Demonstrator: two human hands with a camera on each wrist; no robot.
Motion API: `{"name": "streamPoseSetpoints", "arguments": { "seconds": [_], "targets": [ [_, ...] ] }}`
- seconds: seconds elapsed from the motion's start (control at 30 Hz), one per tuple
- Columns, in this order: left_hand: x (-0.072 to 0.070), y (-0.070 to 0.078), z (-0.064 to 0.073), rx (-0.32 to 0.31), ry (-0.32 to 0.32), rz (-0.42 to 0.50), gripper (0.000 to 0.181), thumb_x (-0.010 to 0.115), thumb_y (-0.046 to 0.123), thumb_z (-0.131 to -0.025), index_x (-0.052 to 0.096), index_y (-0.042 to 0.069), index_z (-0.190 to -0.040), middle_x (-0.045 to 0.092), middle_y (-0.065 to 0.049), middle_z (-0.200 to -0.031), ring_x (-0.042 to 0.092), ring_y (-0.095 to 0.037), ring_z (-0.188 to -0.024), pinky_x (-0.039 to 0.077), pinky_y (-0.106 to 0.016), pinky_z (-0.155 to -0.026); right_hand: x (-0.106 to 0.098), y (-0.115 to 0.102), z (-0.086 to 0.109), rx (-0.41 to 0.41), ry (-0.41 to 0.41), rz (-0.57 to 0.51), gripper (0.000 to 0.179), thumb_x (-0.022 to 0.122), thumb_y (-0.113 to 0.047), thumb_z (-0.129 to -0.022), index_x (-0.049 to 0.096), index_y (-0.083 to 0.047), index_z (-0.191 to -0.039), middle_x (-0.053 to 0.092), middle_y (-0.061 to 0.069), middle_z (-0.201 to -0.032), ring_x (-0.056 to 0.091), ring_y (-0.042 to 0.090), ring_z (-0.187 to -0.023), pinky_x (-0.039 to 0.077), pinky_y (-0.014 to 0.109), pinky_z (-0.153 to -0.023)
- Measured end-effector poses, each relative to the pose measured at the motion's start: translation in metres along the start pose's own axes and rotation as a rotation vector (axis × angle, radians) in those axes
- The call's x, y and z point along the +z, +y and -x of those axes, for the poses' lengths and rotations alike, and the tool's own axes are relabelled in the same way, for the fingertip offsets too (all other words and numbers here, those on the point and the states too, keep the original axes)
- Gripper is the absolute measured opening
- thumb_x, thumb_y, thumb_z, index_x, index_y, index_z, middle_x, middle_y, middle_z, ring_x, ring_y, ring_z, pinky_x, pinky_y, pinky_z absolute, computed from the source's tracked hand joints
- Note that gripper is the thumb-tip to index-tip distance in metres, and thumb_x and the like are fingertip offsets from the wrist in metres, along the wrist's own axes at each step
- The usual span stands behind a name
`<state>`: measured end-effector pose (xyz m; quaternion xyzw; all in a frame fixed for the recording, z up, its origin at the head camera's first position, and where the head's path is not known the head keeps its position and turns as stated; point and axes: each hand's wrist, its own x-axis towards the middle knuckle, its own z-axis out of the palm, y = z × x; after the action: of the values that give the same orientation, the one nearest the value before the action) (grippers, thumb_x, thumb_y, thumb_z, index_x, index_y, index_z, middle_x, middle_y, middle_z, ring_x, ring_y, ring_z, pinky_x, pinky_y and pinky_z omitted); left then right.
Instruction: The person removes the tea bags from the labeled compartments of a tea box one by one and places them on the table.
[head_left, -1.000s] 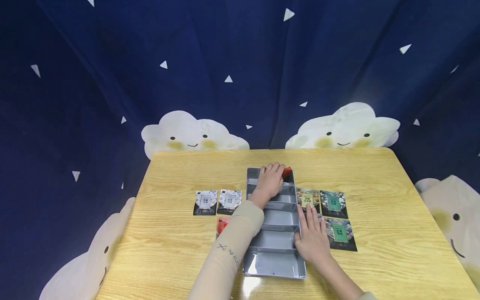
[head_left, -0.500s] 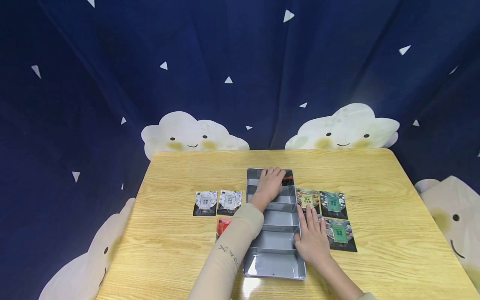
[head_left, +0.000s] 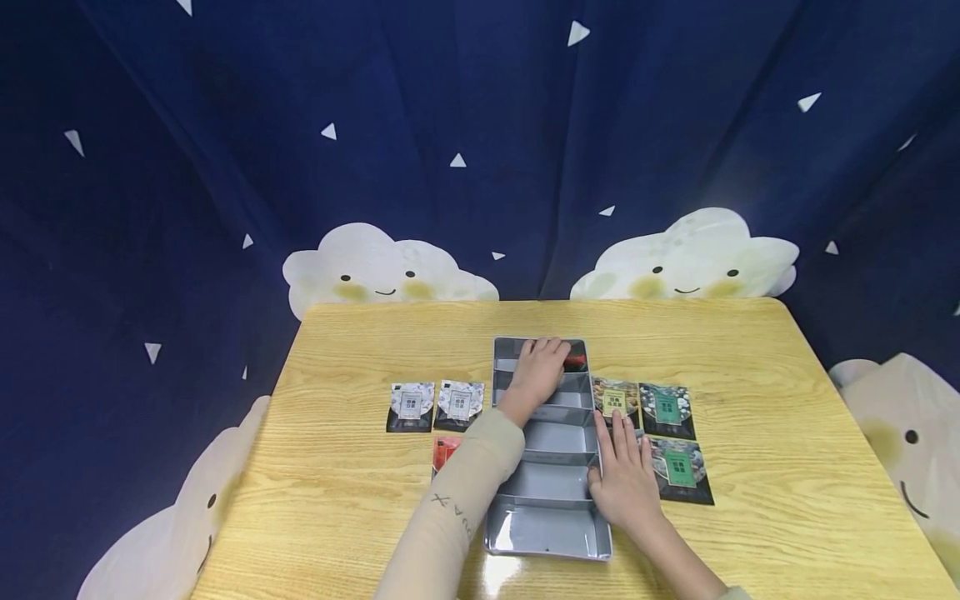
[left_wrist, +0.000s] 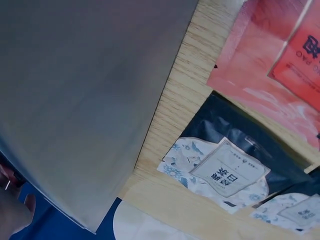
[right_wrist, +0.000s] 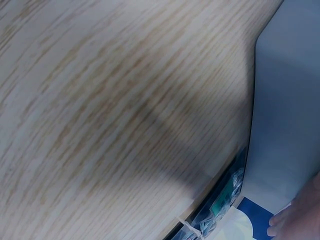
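A long grey divided box (head_left: 547, 529) stands lengthwise on the wooden table. Its far compartment has a red tea sachet (head_left: 575, 362) low at the right end. My left hand (head_left: 538, 371) reaches into that compartment from above, fingers curled at the sachet's left side; fingertips and grip are mostly hidden. In the left wrist view, part of the hand (left_wrist: 15, 215) shows past the box's edge. My right hand (head_left: 626, 475) rests with straight fingers along the box's right wall (right_wrist: 285, 100), partly over a sachet there.
Left of the box lie two white-and-black tea sachets (head_left: 410, 406) and a red one (head_left: 444, 451), partly under the sleeve. On its right are a yellow-labelled sachet (head_left: 617, 398) and green-labelled ones (head_left: 667, 408). A dark blue curtain (head_left: 450, 100) hangs behind the table.
The red sachet has gone from sticking up above the far compartment's rim to lying lower inside it. My left hand has dipped slightly with it; the right hand has stayed put.
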<state>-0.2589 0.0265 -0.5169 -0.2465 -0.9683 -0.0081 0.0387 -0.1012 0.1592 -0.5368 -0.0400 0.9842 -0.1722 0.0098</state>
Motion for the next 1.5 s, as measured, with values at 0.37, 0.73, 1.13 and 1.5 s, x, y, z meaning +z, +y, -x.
{"name": "streamPoseSetpoints", "arguments": {
  "seconds": [0.37, 0.73, 1.13, 1.5],
  "targets": [
    [-0.023, -0.007, 0.009, -0.024, 0.074, 0.071, 0.027, 0.046, 0.028, -0.094, 0.051, 0.019, -0.119, 0.055, 0.004, -0.115, 0.049, -0.015, -0.108, 0.033, -0.037, -0.099, 0.001, 0.001, -0.001, 0.005, -0.007, 0.013, 0.073, 0.048, -0.015, -0.081, 0.015, -0.007, -0.146, 0.01, 0.023, -0.15, 0.0, 0.035, -0.139, 0.004, 0.056, -0.107],
    [-0.049, -0.017, 0.024, -0.036, 0.186, 0.13, 0.018, 0.042, 0.025, -0.094, 0.053, 0.018, -0.108, 0.054, 0.003, -0.107, 0.048, -0.015, -0.101, 0.034, -0.035, -0.095, 0.002, 0.002, 0.0, 0.005, -0.012, 0.002, 0.074, 0.048, -0.016, -0.082, 0.014, -0.008, -0.147, 0.01, 0.023, -0.15, -0.002, 0.034, -0.139, 0.004, 0.056, -0.107],
    [-0.065, -0.037, 0.054, -0.042, 0.33, 0.197, 0.015, 0.043, 0.018, -0.089, 0.054, 0.014, -0.097, 0.055, 0.0, -0.095, 0.049, -0.018, -0.093, 0.035, -0.035, -0.09, 0.0, 0.001, -0.001, 0.003, -0.02, 0.005, 0.073, 0.048, -0.015, -0.083, 0.014, -0.008, -0.147, 0.007, 0.022, -0.15, 0.0, 0.035, -0.139, 0.002, 0.056, -0.107],
    [-0.069, -0.066, 0.096, -0.075, 0.388, 0.171, 0.017, 0.042, 0.017, -0.087, 0.056, 0.011, -0.095, 0.057, -0.004, -0.097, 0.049, -0.023, -0.093, 0.035, -0.039, -0.09, 0.0, 0.001, -0.001, 0.002, -0.025, 0.01, 0.075, 0.048, -0.015, -0.084, 0.009, -0.01, -0.148, 0.007, 0.023, -0.15, 0.0, 0.036, -0.138, 0.002, 0.056, -0.107]
  ]
}}
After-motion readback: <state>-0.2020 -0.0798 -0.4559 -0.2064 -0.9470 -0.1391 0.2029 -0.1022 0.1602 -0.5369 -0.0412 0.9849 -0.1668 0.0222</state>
